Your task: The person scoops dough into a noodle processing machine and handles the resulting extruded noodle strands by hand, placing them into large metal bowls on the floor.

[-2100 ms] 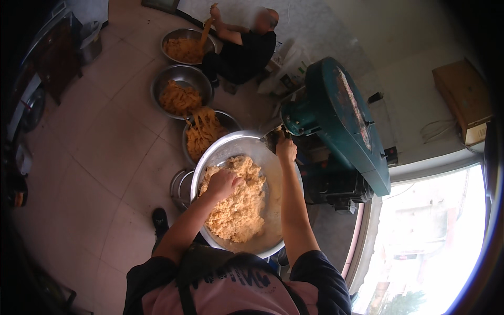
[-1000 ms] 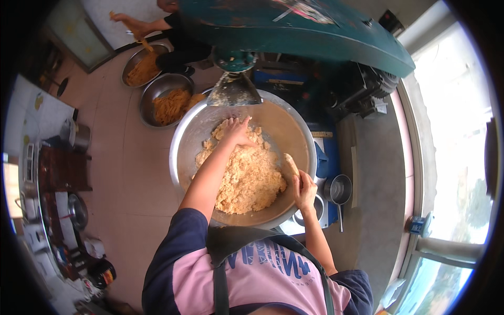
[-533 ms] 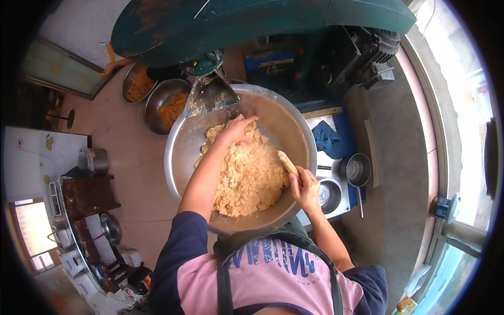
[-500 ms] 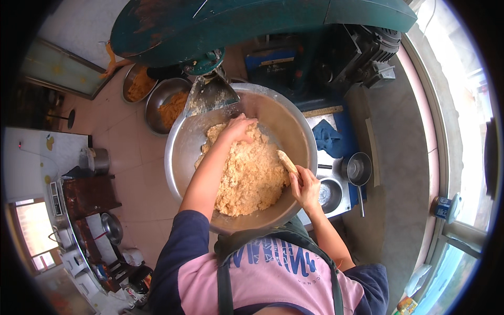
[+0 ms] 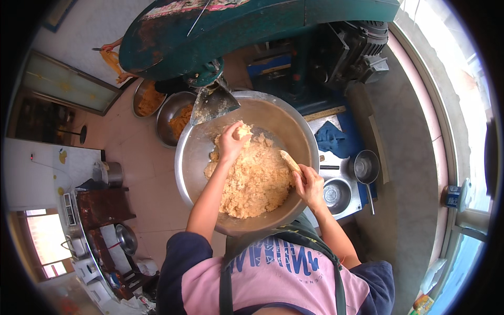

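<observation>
A large steel bowl (image 5: pixel 184 168) in front of me holds a mass of pale yellow, crumbly dough (image 5: pixel 253 184). Over the far left part of the dough, my left hand (image 5: pixel 229 144) is closed round a clump of dough (image 5: pixel 243 129). My right hand (image 5: pixel 310 186), at the bowl's right side, grips a pale stick-like tool (image 5: pixel 290 160) crusted with dough. Its tip points up and left over the bowl; its lower end is hidden in my fingers.
A green machine (image 5: pixel 220 42) overhangs the bowl's far side, its metal chute (image 5: pixel 212 105) reaching over the rim. Two bowls of orange food, one a steel bowl (image 5: pixel 164 118), stand far left near another person's hands (image 5: pixel 125 77). On the right are a saucepan (image 5: pixel 366 167) and blue cloth (image 5: pixel 329 137).
My left hand has lifted slightly from the dough and now holds a clump. My right hand keeps its grip on the stick-like tool. Another person's hands have come into view at far left.
</observation>
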`<state>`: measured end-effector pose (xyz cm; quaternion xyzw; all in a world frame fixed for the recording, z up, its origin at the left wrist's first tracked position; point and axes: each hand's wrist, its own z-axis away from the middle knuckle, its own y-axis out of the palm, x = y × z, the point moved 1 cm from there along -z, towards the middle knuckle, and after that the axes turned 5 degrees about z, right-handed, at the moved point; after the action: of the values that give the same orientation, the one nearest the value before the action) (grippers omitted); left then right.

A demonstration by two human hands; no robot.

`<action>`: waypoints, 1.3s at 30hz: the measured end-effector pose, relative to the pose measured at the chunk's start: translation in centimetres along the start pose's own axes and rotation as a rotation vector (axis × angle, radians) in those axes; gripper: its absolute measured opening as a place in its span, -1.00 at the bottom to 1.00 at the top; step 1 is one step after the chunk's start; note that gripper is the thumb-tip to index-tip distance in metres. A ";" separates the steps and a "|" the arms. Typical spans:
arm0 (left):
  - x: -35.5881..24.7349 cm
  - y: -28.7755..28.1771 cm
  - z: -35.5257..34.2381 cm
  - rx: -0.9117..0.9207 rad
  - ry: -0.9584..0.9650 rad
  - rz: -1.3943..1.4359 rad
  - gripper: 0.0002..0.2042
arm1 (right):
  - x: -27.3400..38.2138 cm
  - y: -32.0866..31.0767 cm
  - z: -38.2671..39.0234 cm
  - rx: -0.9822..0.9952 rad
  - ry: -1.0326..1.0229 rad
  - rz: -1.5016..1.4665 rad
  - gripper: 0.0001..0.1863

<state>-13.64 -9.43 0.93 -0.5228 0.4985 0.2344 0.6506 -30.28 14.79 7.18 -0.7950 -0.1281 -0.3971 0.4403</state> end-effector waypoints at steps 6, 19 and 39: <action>-9.9 -5.3 -1.1 -0.348 0.115 0.557 -0.51 | 0.1 -0.1 0.2 0.020 0.010 0.028 -0.82; -6.9 -7.0 -3.5 -0.361 0.268 -0.798 -0.67 | 0.2 0.0 0.1 0.042 0.013 0.055 -0.82; -6.4 -7.0 -0.2 -0.250 0.332 -0.588 -0.75 | 12.2 15.5 -19.5 0.411 -0.432 0.592 -0.13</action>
<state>-10.48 -10.60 9.76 -0.7503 0.3931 0.0081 0.5315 -23.87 -11.60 12.81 -0.7581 -0.0602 -0.0441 0.6479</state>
